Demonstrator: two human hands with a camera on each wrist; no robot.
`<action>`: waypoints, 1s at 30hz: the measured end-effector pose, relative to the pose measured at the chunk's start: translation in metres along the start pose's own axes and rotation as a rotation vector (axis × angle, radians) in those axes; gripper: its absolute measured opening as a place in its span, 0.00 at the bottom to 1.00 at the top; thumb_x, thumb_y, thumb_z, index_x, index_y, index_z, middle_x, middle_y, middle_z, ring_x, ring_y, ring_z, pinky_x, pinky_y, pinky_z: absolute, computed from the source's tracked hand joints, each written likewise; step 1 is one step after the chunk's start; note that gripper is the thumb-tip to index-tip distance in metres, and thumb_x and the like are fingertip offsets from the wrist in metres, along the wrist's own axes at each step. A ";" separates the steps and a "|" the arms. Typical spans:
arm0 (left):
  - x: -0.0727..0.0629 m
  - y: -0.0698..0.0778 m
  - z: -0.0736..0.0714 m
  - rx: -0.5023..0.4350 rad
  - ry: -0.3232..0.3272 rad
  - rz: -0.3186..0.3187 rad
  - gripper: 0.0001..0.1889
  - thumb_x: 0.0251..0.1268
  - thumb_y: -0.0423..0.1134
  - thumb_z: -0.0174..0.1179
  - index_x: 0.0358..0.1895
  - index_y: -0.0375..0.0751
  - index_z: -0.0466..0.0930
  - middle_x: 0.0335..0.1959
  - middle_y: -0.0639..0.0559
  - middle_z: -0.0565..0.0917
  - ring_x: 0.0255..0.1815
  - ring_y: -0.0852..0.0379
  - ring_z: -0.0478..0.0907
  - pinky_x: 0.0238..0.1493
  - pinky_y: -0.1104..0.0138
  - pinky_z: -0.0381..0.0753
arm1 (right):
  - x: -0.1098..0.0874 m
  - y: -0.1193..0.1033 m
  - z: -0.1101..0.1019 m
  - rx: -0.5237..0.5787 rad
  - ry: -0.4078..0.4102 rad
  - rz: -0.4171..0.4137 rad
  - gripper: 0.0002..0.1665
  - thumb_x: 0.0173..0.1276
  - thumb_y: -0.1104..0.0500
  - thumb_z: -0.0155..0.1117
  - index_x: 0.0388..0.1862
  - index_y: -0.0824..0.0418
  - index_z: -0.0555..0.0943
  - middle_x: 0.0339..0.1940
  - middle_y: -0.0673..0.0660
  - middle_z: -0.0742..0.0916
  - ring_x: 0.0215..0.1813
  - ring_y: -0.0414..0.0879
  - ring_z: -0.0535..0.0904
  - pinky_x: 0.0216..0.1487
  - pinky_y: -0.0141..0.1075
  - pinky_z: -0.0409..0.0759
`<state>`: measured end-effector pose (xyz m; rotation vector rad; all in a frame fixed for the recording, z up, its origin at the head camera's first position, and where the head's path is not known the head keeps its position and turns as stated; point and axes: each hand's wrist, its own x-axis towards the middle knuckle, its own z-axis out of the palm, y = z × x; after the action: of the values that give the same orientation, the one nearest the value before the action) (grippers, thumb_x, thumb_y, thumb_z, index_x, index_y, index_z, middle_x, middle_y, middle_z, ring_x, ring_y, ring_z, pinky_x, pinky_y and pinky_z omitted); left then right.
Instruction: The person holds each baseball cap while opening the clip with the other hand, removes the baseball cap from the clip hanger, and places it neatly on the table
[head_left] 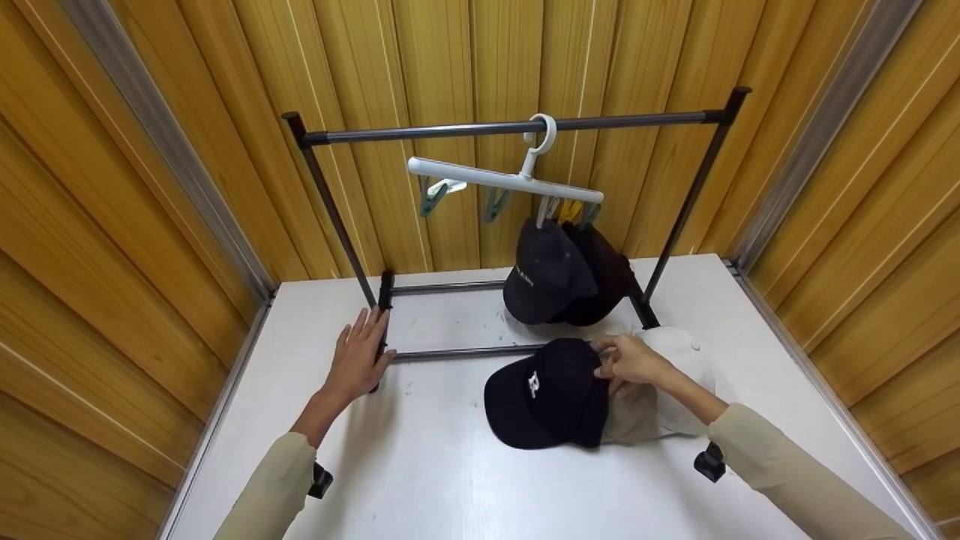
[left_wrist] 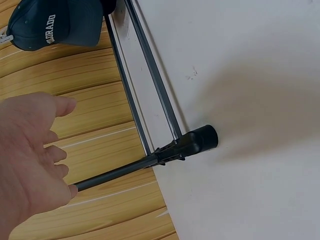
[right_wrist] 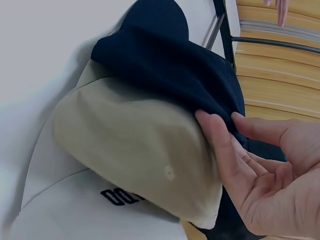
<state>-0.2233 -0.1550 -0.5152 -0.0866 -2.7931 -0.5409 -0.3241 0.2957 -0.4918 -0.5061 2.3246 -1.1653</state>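
Note:
My right hand (head_left: 634, 361) pinches the back edge of a dark navy baseball cap (head_left: 566, 397) with a white letter on its front. In the right wrist view that cap (right_wrist: 165, 65) overlaps a beige cap (right_wrist: 135, 125), with a white cap (right_wrist: 55, 215) under the beige one. Fingers extended, my left hand (head_left: 358, 364) is beside the lower left post of a black garment rack (head_left: 330, 199). From the rack's top bar hangs a white clip hanger (head_left: 480, 176). Clips on its right side hold a dark cap (head_left: 544, 274) with another dark cap (head_left: 607, 262) behind it.
Green clips (head_left: 495, 204) hang without caps on the hanger's left half. The rack stands on a white surface (head_left: 450, 480), its two lower rails (head_left: 465, 352) crossing between the side posts. Wood-patterned panels (head_left: 435, 67) enclose the back and both sides.

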 end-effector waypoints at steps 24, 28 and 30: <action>0.057 0.064 -0.006 0.032 -0.058 0.201 0.26 0.67 0.42 0.60 0.66 0.38 0.71 0.68 0.40 0.72 0.71 0.41 0.66 0.69 0.42 0.62 | -0.010 -0.004 -0.017 -0.005 -0.014 0.024 0.23 0.66 0.68 0.59 0.58 0.77 0.72 0.33 0.69 0.87 0.29 0.57 0.87 0.30 0.45 0.86; 0.073 0.084 -0.005 0.041 -0.043 0.248 0.21 0.68 0.42 0.59 0.62 0.38 0.75 0.61 0.42 0.79 0.65 0.42 0.72 0.64 0.44 0.69 | -0.010 -0.010 -0.026 -0.063 -0.010 -0.048 0.21 0.68 0.67 0.55 0.57 0.79 0.73 0.32 0.71 0.87 0.29 0.59 0.87 0.29 0.44 0.86; 0.085 0.096 -0.003 0.049 -0.047 0.251 0.21 0.69 0.42 0.58 0.61 0.39 0.75 0.60 0.43 0.80 0.64 0.43 0.73 0.63 0.45 0.70 | -0.009 -0.014 -0.030 -0.116 0.010 -0.076 0.20 0.69 0.66 0.55 0.55 0.78 0.74 0.30 0.71 0.88 0.27 0.59 0.87 0.28 0.44 0.85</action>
<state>-0.2926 -0.0672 -0.4528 -0.4383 -2.7815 -0.4133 -0.3325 0.3117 -0.4623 -0.6367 2.4110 -1.0734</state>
